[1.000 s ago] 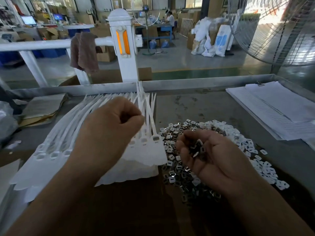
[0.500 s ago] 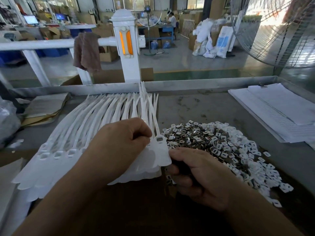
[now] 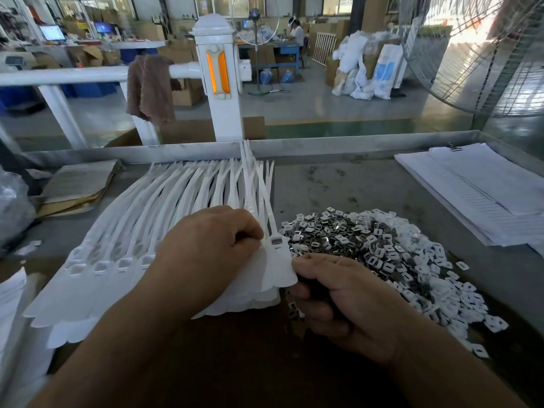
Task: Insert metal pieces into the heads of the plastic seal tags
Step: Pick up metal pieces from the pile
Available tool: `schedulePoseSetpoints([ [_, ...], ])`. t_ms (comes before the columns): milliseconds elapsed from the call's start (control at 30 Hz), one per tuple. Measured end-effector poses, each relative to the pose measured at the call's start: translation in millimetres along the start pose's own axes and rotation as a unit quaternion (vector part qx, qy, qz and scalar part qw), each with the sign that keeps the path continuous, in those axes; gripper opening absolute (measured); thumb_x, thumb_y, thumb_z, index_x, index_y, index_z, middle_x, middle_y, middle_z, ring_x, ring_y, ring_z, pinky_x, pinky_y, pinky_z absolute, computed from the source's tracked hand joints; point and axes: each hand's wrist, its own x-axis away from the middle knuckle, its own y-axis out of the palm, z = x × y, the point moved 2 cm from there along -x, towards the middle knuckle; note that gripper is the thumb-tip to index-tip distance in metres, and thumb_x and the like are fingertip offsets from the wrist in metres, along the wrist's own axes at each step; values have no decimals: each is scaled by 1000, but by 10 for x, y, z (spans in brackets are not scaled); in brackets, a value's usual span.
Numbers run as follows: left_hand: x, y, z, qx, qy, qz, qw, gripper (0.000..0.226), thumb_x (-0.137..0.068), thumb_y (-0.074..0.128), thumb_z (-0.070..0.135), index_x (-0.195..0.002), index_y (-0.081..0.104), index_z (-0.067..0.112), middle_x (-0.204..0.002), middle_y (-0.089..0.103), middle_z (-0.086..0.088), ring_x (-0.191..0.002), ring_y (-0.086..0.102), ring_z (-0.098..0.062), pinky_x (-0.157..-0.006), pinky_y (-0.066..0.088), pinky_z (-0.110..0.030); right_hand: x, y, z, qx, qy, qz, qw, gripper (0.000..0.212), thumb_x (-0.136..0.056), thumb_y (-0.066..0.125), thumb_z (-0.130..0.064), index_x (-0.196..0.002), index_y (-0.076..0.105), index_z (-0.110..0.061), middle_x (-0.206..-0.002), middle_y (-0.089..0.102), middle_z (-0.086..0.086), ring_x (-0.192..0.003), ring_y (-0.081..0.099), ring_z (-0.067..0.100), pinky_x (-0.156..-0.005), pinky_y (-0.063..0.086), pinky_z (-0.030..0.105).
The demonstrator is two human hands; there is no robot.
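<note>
Pinched under the curled fingers of the left hand (image 3: 206, 254): the right end of a fan of white plastic seal tags (image 3: 117, 260), gripped just by their heads. Spread leftward from those fingers across the table (image 3: 338, 184), overlapping like cards, with broad scalloped flags toward the wrist, square-windowed heads in a row, and thin straps running away toward the far rim. Just beyond the left fingertips, the rightmost head (image 3: 276, 241), with a grey rectangle showing in its window. Against that tag's flag edge, the thumb of the right hand (image 3: 347, 301). Curled under into a loose fist, the other right fingers, closed on a dark handful that looks like metal pieces (image 3: 368, 240), though too shadowed to be sure. Heaped beyond and to the right of the right knuckles, many more of these: small square shiny clips mixed with white square ones, some scattered past the wrist. Further right of that hand, a paper stack (image 3: 477, 189). Far left of the left fingers, folded cardboard (image 3: 76, 187).
</note>
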Motion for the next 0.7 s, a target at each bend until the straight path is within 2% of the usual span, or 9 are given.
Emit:
schedulePoseSetpoints([
  [367,28,20,-14,-20,10,17,1000,19,-87,54,41,-94,72,40,-85,54,24,-80,48,7,-70,33,-10,-18,-22,9,-2,-2,-4,1000,15,-98,53,-16,-86,56,-8,-66,51,4,-41,32,9,-33,22,13],
  [467,53,-2,9,-24,13,20,999,25,-89,51,41,-102,71,39,-87,51,25,-80,44,6,-72,34,-17,-19,-35,10,-4,-4,1,1000,15,-98,54,-16,-85,57,-8,-66,52,4,-40,33,8,-33,21,13],
  [600,125,-43,7,-29,7,32,999,27,-93,52,29,-112,69,35,-94,50,26,-82,41,7,-75,30,-11,-14,-44,7,-4,-9,-4,1000,14,-99,52,-16,-89,57,-8,-66,52,4,-41,34,8,-34,20,14],
  [700,192,-58,21,-50,15,40,998,25,-92,57,16,-110,72,25,-104,63,11,-91,50,-3,-78,42,-27,-18,-45,7,-5,-9,-8,1000,12,-99,53,-17,-93,57,-7,-67,52,4,-43,33,9,-35,18,15],
])
